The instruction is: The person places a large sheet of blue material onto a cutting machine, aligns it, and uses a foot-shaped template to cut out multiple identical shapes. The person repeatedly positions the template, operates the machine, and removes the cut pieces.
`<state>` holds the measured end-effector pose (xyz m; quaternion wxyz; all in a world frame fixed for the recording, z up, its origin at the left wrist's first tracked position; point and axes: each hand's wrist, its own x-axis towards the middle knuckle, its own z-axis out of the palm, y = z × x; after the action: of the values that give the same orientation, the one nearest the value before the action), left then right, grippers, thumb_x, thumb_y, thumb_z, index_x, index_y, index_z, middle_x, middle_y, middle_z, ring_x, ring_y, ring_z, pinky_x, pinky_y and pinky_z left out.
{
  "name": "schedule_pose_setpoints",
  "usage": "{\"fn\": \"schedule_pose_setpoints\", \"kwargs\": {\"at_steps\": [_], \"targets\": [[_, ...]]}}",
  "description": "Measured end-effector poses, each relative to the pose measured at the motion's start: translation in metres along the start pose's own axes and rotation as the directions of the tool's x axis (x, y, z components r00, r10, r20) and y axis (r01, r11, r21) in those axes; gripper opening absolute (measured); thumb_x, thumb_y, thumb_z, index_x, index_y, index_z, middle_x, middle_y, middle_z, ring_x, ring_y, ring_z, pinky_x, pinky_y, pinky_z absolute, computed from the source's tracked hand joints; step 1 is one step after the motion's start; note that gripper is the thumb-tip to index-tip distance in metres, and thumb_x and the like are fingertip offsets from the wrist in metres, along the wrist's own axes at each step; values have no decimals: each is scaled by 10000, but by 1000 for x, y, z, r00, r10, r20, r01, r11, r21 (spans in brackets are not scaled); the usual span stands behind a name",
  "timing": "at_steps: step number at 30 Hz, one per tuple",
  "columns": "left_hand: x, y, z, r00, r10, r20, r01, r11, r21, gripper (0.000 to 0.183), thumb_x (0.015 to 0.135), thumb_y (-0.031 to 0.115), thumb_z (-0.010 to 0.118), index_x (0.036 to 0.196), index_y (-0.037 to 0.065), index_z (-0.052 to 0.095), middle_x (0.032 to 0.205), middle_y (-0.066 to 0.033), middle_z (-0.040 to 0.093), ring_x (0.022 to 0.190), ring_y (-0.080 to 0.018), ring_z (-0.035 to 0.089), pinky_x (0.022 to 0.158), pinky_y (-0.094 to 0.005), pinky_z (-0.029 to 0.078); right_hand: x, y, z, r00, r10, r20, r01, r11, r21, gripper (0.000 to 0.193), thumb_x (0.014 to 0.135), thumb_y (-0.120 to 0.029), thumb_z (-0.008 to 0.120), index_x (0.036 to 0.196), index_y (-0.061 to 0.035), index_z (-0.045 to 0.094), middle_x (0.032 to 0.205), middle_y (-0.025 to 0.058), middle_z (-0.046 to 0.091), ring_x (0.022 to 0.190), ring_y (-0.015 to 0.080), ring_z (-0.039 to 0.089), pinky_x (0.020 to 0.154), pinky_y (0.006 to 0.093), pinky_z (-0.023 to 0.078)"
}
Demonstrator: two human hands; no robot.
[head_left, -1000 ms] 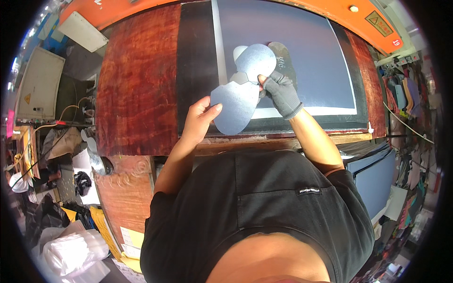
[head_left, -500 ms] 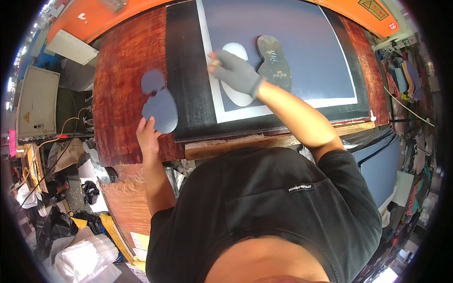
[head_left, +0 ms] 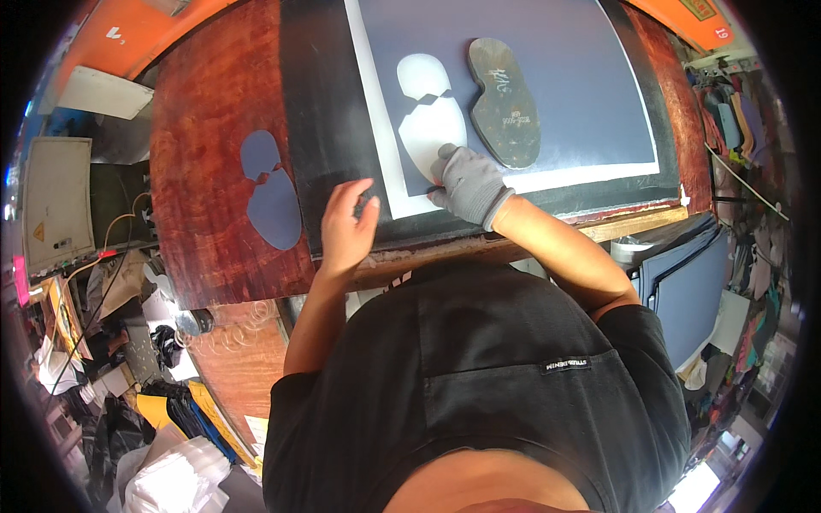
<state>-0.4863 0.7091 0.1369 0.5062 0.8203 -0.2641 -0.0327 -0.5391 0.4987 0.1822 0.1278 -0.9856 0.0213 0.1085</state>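
Observation:
My bare left hand (head_left: 347,227) hovers over the front of the black mat (head_left: 329,145), fingers curved and thumb apart. My right hand (head_left: 473,185), in a grey glove, rests with curled fingers at the near end of a white sole-shaped area (head_left: 428,132) in the blue-grey sheet (head_left: 590,94). A dark zigzag strip splits that white shape in two. Whether the right fingers hold anything is hidden. To its right on the sheet lies a dark, worn sole-shaped board (head_left: 506,111) with markings. Two blue-grey cut pieces (head_left: 275,209) lie together on the reddish wood at the left.
White margins edge the sheet. The reddish-brown wooden table top (head_left: 205,171) spreads left of the mat. An orange machine body (head_left: 103,38) stands along the far side. Blue-grey sheets (head_left: 688,295) hang at the right. White plastic bags (head_left: 175,479) lie at the lower left.
My left hand has let go of the blue-grey pieces on the wood and moved right to the mat. My right hand has come nearer, to the white shape's near end.

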Motion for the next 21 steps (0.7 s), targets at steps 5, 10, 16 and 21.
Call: {"fn": "schedule_pose_setpoints", "kwargs": {"at_steps": [5, 10, 16, 21], "targets": [[5, 4, 19, 997, 50, 56, -48, 999, -21, 271, 796, 64, 621, 1064, 33, 598, 961, -119, 595, 823, -262, 574, 760, -334, 469, -4, 29, 0, 962, -56, -268, 122, 964, 235, 252, 688, -231, 689, 847, -77, 569, 875, 143, 587, 844, 330, 597, 726, 420, 492], [-5, 1, 21, 970, 241, 27, -235, 912, 337, 347, 787, 102, 634, 1130, 59, 609, 1175, -123, 531, 1029, -290, 512, 901, -368, 419, -16, 75, -7, 851, 435, -296, 169, 306, 937, 82, 878, -159, 630, 893, -79, 619, 706, -60, 546, 597, 11, 467, 546, 187, 432], [-14, 8, 42, 931, 219, 293, -333, 837, 433, 436, 804, 344, 649, 1183, 133, 611, 1391, -114, 408, 1300, -370, 320, 1021, -656, 160, -13, 91, -8, 840, 471, -270, 160, 260, 952, 129, 864, -167, 653, 963, -85, 652, 694, -67, 544, 576, 19, 488, 512, 186, 416], [11, 14, 57, 878, 220, 426, -403, 819, 409, 438, 822, 344, 627, 1205, 135, 587, 1375, -72, 431, 1319, -312, 315, 1022, -670, 154, -18, 104, -11, 834, 525, -169, 75, 196, 978, 60, 844, -140, 669, 875, -88, 668, 738, -46, 600, 631, 28, 509, 569, 197, 422]]}}
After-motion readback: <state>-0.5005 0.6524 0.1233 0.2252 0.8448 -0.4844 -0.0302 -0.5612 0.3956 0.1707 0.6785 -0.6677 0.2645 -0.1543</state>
